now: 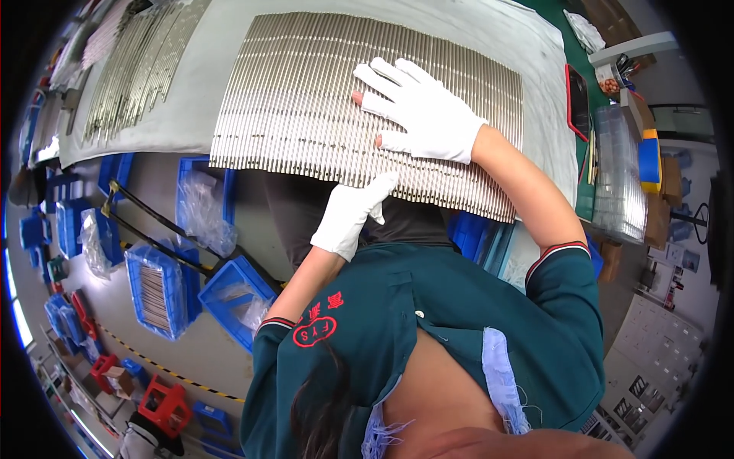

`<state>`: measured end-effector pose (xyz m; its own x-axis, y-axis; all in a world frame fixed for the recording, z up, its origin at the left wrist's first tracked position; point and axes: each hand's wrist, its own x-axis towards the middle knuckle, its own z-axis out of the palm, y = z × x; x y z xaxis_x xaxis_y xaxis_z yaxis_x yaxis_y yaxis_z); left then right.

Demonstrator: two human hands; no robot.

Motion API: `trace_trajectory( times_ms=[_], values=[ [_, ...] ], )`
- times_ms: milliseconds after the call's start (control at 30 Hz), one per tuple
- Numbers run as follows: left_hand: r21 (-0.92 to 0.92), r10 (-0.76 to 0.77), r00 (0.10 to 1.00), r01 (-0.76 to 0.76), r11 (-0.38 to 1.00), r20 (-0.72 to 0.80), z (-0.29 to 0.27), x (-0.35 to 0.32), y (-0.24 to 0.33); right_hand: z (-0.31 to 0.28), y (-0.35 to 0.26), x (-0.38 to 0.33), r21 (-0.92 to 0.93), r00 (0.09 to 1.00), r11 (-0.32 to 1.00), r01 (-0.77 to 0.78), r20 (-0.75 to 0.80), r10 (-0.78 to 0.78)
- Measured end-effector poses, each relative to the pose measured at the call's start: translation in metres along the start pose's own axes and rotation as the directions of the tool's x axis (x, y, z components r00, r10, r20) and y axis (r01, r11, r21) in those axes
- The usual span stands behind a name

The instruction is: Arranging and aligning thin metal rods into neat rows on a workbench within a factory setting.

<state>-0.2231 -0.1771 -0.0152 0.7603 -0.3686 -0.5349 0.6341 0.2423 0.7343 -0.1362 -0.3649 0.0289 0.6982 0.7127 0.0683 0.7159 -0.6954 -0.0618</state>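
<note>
A close-packed row of slender metal rods (283,99) lies side by side on the cloth-covered surface (191,118), directly before the person. The gloved right hand (432,115) rests flat over the row right of centre, hiding the rods beneath; its fingers are extended and released, clenching nothing, with two bare tips exposed. The gloved left hand (348,218) is at the row's near edge, where it obscures some rod ends; whether its fingers grip any rod cannot be told. A looser batch of rods (138,69) occupies the surface to the left, well apart. At right are a red-edged dark device (579,103), clear plastic trays (618,172) and a blue-and-yellow roll (650,161). Below left, a blue bin (184,306) contains further rods in clear film; a red stool (164,405) stands farther off.
</note>
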Motion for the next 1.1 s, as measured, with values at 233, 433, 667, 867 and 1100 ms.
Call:
trace_trajectory(
  times_ms=[233, 433, 667, 867, 1100],
  values=[
    [0.095, 0.033, 0.998, -0.028, 0.995, -0.051, -0.004, 0.000, 0.000, 0.002, 0.000, 0.000, -0.041, 0.998, 0.999, 0.030, -0.060, -0.033],
    [0.006, 0.048, 0.999, -0.048, 0.999, -0.015, -0.005, -0.001, -0.003, 0.002, 0.000, -0.001, -0.021, 0.998, 1.000, 0.020, -0.066, -0.022],
    [0.060, 0.070, 0.990, -0.063, 0.996, -0.118, -0.003, -0.006, 0.006, -0.001, -0.001, -0.001, 0.008, 1.000, 1.000, 0.003, -0.006, -0.003],
    [0.152, 0.088, 0.991, -0.072, 0.986, -0.102, -0.011, -0.005, 0.003, 0.000, 0.000, -0.001, 0.010, 1.000, 1.000, 0.009, -0.013, -0.008],
    [0.123, 0.072, 0.993, -0.060, 0.991, -0.098, -0.009, -0.008, 0.008, -0.001, -0.001, 0.000, 0.010, 1.000, 1.000, 0.007, -0.001, -0.007]
  ],
)
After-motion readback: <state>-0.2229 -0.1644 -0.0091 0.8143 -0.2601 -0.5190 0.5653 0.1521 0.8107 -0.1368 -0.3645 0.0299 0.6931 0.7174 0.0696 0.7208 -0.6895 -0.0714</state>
